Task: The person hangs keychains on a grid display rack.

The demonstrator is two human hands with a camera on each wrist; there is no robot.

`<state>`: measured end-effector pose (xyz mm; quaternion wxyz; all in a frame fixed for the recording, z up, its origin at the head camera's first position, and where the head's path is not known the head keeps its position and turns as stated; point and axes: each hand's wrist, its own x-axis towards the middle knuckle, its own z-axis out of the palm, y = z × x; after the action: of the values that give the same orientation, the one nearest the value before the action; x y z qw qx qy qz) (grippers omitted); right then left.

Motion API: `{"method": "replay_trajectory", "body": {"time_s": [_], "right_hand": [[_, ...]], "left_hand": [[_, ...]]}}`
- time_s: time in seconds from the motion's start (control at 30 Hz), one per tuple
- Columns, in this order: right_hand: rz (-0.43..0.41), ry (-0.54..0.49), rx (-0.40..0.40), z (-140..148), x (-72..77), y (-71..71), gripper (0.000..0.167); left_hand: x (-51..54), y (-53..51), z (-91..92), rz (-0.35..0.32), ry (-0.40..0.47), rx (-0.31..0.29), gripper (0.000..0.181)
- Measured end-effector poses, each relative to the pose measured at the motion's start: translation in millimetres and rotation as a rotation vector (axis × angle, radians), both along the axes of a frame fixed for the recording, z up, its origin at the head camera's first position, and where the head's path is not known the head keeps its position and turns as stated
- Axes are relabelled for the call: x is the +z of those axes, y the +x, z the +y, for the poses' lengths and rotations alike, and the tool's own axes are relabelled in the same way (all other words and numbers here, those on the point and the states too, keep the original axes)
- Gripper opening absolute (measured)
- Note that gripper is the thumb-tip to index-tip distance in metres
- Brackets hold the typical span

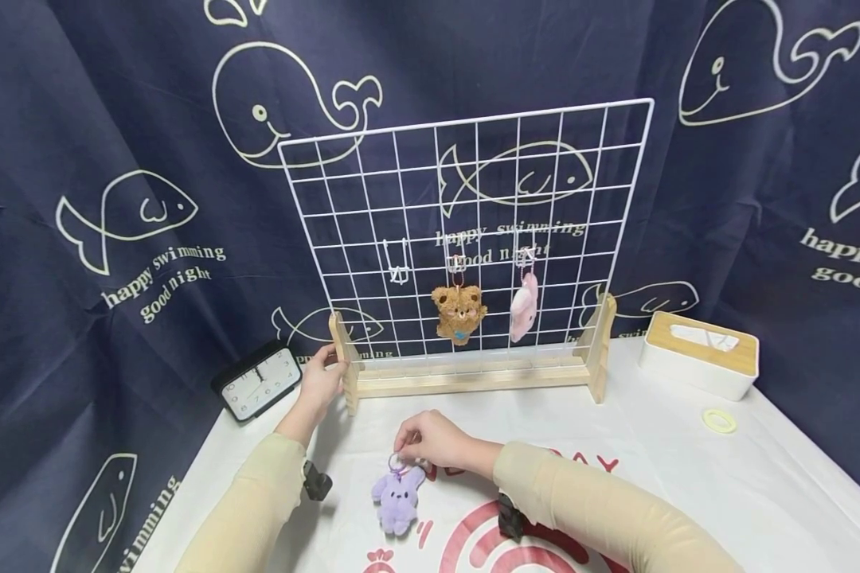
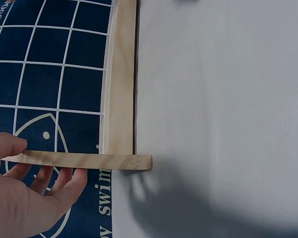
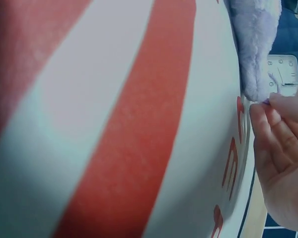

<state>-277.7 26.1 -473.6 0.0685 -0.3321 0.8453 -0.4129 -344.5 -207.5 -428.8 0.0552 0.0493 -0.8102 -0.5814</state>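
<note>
My left hand (image 1: 322,380) grips the left wooden foot (image 1: 344,362) of a white wire grid rack (image 1: 498,208). In the left wrist view, the thumb lies on one side of that wooden piece (image 2: 89,160) and the fingers on the other. With thumb and fingertips, my right hand (image 1: 433,439) pinches the ring of a purple plush keychain (image 1: 398,503), which hangs low in front of the rack. A brown bear keychain (image 1: 459,314) and a pink plush keychain (image 1: 523,309) hang from hooks on the grid. Left of them is another white hook (image 1: 398,274).
A black-framed clock (image 1: 261,383) stands left of the rack. At the right are a tissue box (image 1: 701,354) with a wooden lid and a pale yellow ring (image 1: 719,420). The white tablecloth (image 1: 659,461) has red print; a dark blue curtain (image 1: 416,48) hangs behind.
</note>
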Motion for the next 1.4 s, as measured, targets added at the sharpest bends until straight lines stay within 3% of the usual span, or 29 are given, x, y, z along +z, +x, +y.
{"method": "replay_trajectory", "body": {"time_s": [0.27,0.4,1.0,1.4], "right_hand": [[-0.109,-0.117,-0.008,0,11.3,6.2,0.009],[-0.116,-0.14,0.01,0,16.3,6.5,0.007],[-0.018,-0.178,0.013,7,46.9,3.7,0.011],[0.022,-0.27,0.027,12,69.5,-3.7,0.006]], "left_hand": [[-1.1,-0.9,0.3,0.005,0.005,-0.001,0.05],[-0.3,-0.6,-0.1,0.002,-0.004,-0.001,0.05],[0.9,1.7,1.1,0.021,-0.002,-0.005,0.049],[1.3,1.4,0.9,0.022,0.018,-0.002,0.049]]}}
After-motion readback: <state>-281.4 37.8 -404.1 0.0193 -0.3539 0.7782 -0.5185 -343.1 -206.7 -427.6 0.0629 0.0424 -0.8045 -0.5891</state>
